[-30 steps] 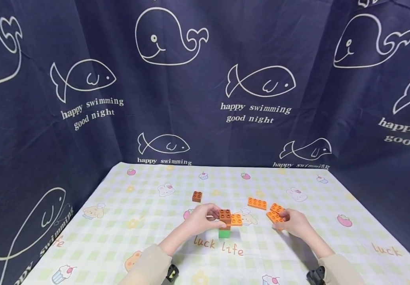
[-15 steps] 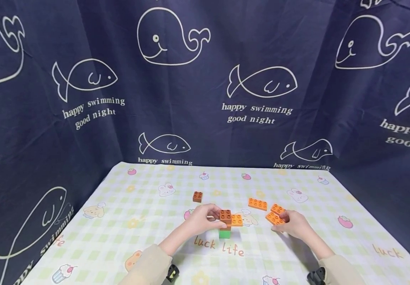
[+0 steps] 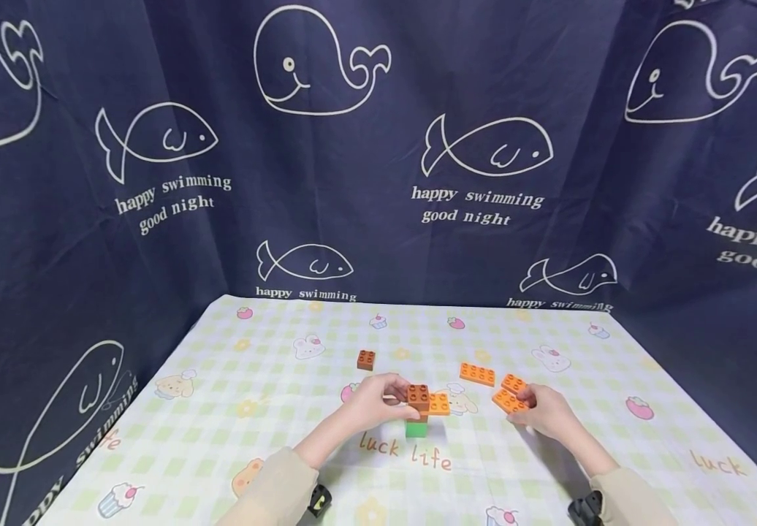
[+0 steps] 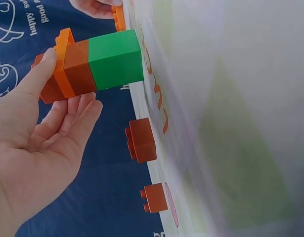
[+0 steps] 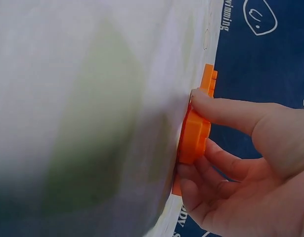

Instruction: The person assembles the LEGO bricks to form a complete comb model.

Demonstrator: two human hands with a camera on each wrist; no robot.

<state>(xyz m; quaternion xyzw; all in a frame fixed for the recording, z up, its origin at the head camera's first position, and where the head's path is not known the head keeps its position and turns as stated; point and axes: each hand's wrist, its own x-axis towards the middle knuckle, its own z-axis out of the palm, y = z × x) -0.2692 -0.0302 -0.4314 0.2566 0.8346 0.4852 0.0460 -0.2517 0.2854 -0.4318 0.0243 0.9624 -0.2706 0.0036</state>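
My left hand [image 3: 378,400] holds a stack of toy building bricks [image 4: 78,69] upright on the table, thumb on one side and fingers on the other near its top. From the bottom the stack runs green, brown, a thin orange brick [image 3: 440,404] jutting out to the right, then a brown brick [image 3: 418,394]. Off to the right, my right hand [image 3: 545,413] pinches a flat orange brick [image 5: 194,136] by its sides, low over the cloth. Part of that brick is covered by the fingers. Another orange brick [image 3: 514,383] lies right behind it.
A third orange brick [image 3: 477,374] lies farther back, left of the right hand. Past the left hand is a brown brick [image 3: 366,359]; the left wrist view shows a second loose brown brick [image 4: 142,139]. A patterned cloth [image 3: 253,365] covers the table, with a dark curtain [image 3: 378,183] behind.
The orange brick in my right hand has turned a little, its near end swinging to the right. My left hand and the stack keep their place; the head view shifts slightly.
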